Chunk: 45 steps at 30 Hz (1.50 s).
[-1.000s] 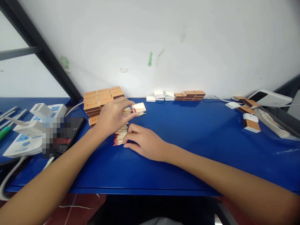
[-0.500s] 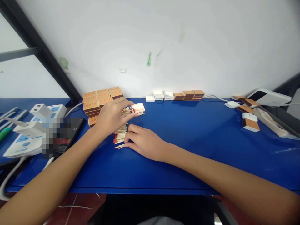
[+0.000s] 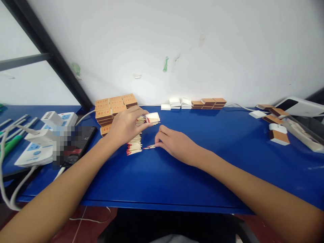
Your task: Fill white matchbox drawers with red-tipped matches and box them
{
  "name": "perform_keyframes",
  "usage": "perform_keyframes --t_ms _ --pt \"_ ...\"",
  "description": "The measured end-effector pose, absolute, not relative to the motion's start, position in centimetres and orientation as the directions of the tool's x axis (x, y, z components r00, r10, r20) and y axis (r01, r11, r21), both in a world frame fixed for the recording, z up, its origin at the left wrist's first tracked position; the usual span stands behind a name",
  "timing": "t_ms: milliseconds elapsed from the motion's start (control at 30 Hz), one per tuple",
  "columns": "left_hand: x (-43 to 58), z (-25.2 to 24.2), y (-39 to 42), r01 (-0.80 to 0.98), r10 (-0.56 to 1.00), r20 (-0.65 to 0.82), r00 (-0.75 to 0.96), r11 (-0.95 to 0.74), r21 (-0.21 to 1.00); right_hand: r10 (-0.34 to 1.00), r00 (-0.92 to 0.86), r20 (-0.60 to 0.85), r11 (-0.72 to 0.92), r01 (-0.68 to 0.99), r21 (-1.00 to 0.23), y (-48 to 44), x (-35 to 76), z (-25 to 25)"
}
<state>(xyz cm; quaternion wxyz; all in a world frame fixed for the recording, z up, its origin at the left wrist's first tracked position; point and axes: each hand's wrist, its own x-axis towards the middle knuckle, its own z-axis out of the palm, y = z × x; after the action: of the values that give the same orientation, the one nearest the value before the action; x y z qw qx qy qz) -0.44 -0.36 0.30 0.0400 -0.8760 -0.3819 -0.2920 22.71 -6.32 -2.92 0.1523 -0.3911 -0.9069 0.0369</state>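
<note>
My left hand (image 3: 128,125) grips a white matchbox tray (image 3: 153,116) between thumb and fingers; some red-tipped matches lie in it. My right hand (image 3: 174,141) pinches a few matches (image 3: 149,147) by their pale ends, red heads pointing left, just above the blue tabletop. Left of them lies a pile of loose matches (image 3: 134,145) with the heads mostly to the left. More matches show behind the fingers of my left hand, partly hidden. Stacked orange-brown matchboxes (image 3: 111,108) stand behind my left hand, against the wall.
White trays (image 3: 174,102) and brown matchbox sleeves (image 3: 209,103) line the wall. At the right lie loose sleeves (image 3: 279,137), a white device (image 3: 296,106) and a clear-sided container (image 3: 303,133). A power strip (image 3: 32,156) with cables and a phone (image 3: 83,145) occupy the left.
My right hand has moved right and slightly away from me, carrying a few matches off the near end of the pile. My left hand still holds the tray; the whole view has shifted slightly.
</note>
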Motion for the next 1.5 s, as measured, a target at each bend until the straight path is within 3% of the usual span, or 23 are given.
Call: perform_keyframes --t_ms 200,500,800,1000,1267,1500 --pt "-0.4 0.3 -0.4 0.689 0.66 0.504 0.557 -0.706 0.163 0.743 -0.613 0.268 0.665 0.722 -0.19 -5.2 23.8 -2.6" --pt "0.0 -0.3 -0.7 0.615 0.603 0.505 0.618 -0.77 0.167 0.809 -0.419 0.413 0.566 0.746 -0.351 -3.5 25.6 -2.1" --pt "0.8 -0.6 -1.5 0.513 0.537 0.53 0.656 -0.833 0.209 0.776 -0.456 0.436 0.596 0.756 -0.271 -3.7 25.1 -2.5" --pt "0.4 -0.1 -1.1 0.544 0.563 0.552 0.615 -0.81 0.22 0.741 -0.433 0.513 0.636 0.698 -0.329 -4.9 24.1 -2.1" --pt "0.0 0.3 -0.7 0.648 0.627 0.575 0.525 -0.733 0.207 0.754 -0.626 0.199 0.64 0.632 -0.437 -6.9 21.8 -2.9" --pt "0.0 0.2 -0.7 0.666 0.636 0.561 0.529 -0.721 0.191 0.717 -0.665 0.208 0.674 0.587 -0.449 -7.8 19.4 -2.9"
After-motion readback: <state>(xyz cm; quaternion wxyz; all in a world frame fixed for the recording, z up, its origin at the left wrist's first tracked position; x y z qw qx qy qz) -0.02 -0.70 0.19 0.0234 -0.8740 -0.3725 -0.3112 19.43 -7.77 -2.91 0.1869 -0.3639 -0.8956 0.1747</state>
